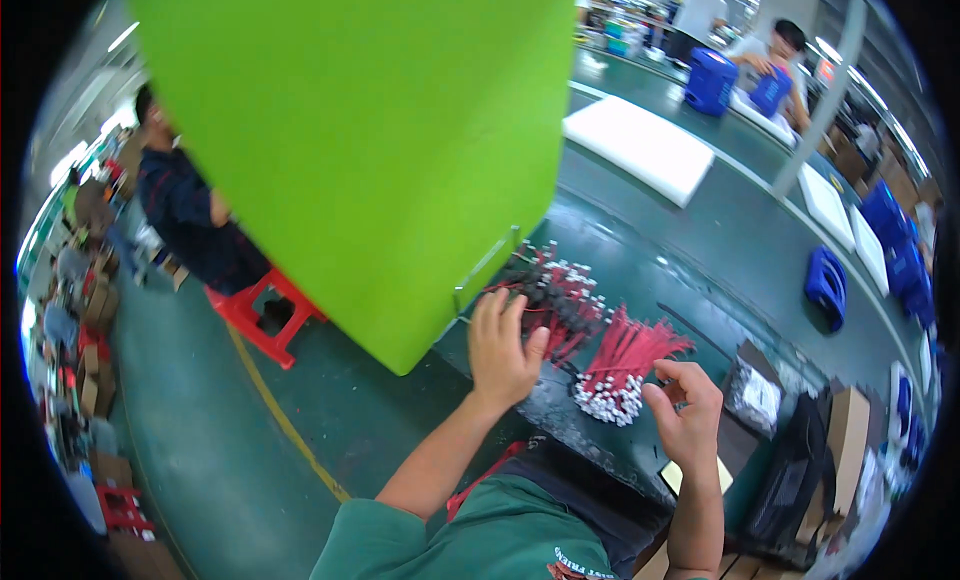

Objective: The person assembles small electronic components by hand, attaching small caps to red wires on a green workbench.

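My left hand [505, 352] is open, its fingers stretched and apart, at the near left side of a loose pile of black and red wire leads [560, 295] with small white connectors. To the right of that pile lies a fanned bundle of red wires [630, 355], its white connector ends gathered toward me. My right hand [690, 412] is just right of this bundle. Its fingers are curled, with a gap between thumb and forefinger, and nothing shows in it. Whether the left fingertips touch the black leads, I cannot tell.
A large bright green panel [370, 160] with a metal wire holder [487, 263] rises at the left of the dark bench. Right of my hand are a clear bag of small parts [753, 395] and a black mesh bag [795, 470]. Beyond runs a line with white pads [640, 145] and blue housings [826, 288].
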Demonstrator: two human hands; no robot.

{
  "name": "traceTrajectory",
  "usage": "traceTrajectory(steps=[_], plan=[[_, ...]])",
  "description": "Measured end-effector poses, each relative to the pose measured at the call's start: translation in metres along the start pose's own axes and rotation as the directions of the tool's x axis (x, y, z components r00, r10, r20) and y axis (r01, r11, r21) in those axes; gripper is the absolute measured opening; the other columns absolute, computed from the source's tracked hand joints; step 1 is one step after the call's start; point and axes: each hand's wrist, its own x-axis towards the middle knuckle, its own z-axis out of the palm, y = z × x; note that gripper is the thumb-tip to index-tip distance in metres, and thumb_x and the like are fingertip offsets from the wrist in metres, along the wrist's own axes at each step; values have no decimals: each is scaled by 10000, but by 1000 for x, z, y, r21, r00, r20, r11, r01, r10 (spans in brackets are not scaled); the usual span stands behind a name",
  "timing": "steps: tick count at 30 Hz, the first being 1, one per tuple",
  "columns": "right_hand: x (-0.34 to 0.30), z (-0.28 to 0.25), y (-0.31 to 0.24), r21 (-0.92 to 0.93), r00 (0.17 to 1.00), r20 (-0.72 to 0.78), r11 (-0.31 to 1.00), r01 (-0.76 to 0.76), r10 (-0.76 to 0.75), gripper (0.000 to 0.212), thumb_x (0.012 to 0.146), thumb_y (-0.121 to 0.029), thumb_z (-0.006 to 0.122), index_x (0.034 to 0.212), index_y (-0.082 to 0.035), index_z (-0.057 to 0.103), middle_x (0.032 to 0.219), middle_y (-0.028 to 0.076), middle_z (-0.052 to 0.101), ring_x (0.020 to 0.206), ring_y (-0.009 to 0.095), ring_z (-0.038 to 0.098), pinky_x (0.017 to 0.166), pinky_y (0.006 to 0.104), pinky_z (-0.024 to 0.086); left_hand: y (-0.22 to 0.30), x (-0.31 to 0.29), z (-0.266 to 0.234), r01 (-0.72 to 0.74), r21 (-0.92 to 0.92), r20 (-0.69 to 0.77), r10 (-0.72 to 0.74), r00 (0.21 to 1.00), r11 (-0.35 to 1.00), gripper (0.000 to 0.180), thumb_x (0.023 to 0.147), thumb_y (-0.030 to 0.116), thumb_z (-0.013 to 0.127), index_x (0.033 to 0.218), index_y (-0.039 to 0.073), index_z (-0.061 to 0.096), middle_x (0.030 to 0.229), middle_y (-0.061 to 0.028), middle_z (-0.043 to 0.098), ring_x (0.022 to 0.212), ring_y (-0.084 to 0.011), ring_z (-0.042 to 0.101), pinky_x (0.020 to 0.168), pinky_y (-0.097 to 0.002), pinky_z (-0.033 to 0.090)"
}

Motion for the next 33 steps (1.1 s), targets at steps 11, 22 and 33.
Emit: traceTrajectory(steps=[11,22,33], plan=[[-44,60,-8,42,984,111,990,134,-138,234,686,-24,648,909,-17,579,720,75,554,530,155,520,461,258,404,-6,-20,-2,88,-196,-98,-108,989,977,353,801,215,563,1062,-12,488,1136,-201,452,1080,-373,411,924,-427,340],[-113,55,38,-168,978,-135,977,134,-158,177,706,-24,628,879,-11,593,583,86,496,439,211,470,410,308,378,-8,-9,1,39,-245,-145,-76,987,969,316,786,167,562,1035,-12,488,1090,-198,470,1024,-368,436,897,-425,344],[-111,62,43,-362,982,-157,931,39,-103,135,694,-112,655,804,-57,596,595,59,508,459,228,498,411,330,389,-1,-5,4,46,-204,0,-47,999,978,330,812,197,542,1059,-16,491,1109,-189,474,1043,-340,442,914,-400,333]])
